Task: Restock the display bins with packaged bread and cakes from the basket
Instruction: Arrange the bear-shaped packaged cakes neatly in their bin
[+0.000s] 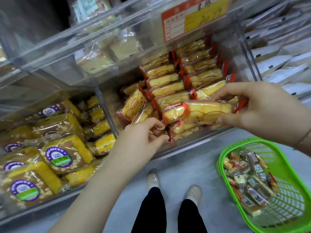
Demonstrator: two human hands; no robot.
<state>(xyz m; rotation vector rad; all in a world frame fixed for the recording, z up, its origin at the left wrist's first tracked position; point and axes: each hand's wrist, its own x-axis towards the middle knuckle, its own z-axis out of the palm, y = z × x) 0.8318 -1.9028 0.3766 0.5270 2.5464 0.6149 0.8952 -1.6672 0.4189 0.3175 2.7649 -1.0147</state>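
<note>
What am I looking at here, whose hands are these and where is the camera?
There is no machine here. The single picture comes from a camera worn on a person's head, looking down, so the hands are that person's own. The right hand pinches a clear-wrapped yellow cake with red ends over a clear display bin filled with rows of the same cakes. The left hand reaches into the front of that bin, fingers curled on a wrapper there. The bin to the left holds flat cakes with purple round labels. On the floor at right stands a green basket with more packets, and the person's shoes show below.
</note>
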